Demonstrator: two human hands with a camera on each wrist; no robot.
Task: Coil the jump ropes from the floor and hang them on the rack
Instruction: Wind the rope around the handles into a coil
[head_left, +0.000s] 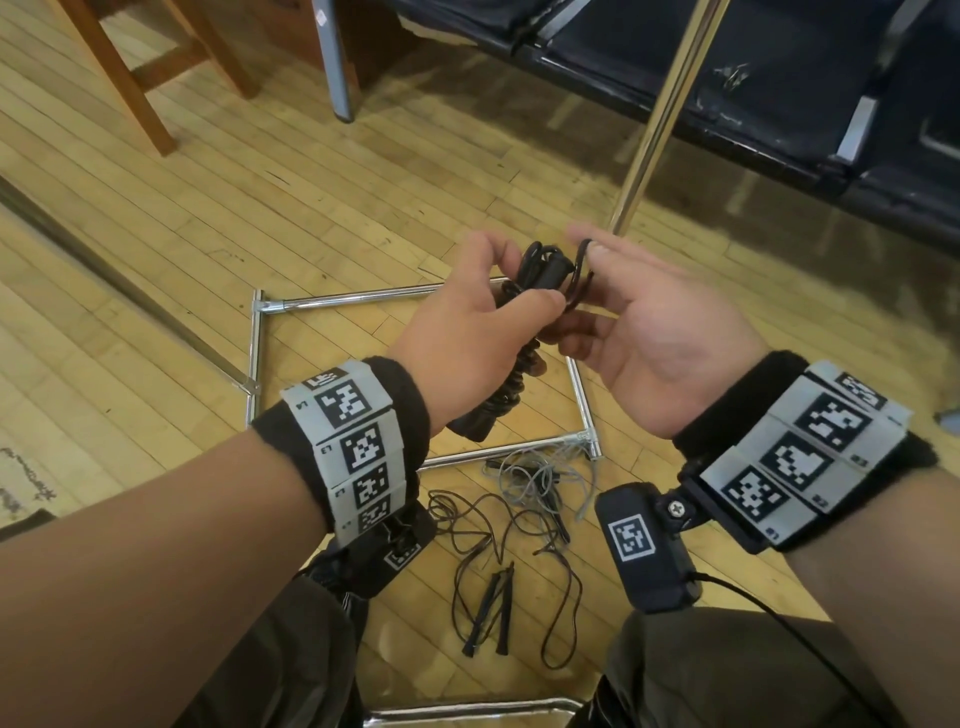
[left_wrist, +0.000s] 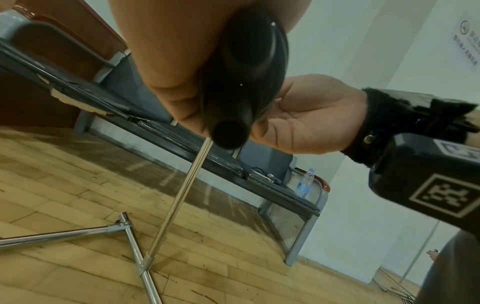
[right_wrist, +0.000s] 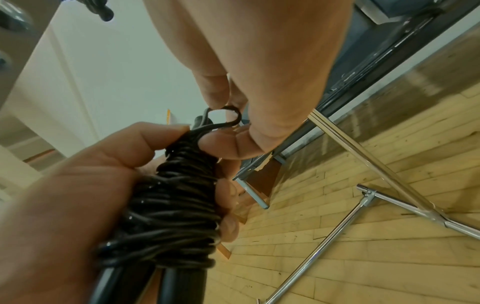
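A black jump rope (head_left: 521, 375), its cord wound tightly round its two handles, hangs upright from my left hand (head_left: 498, 283), which grips the bundle near its top. My right hand (head_left: 587, 248) pinches a small loop of the cord (right_wrist: 225, 115) between thumb and forefinger, just above the bundle (right_wrist: 174, 207). In the left wrist view the handles' black butt ends (left_wrist: 241, 72) fill the middle. A chrome rack upright (head_left: 667, 104) rises just behind the hands, from a rectangular base frame (head_left: 358, 298) on the floor. A loose black rope (head_left: 493, 551) and a grey rope (head_left: 543, 475) lie tangled below my wrists.
The floor is wood planks. Dark bench seats (head_left: 779, 78) run along the far right, and a wooden chair's legs (head_left: 140, 78) stand at far left. A grey metal leg (head_left: 335, 62) stands behind the rack. A water bottle (left_wrist: 305, 182) sits on the bench end.
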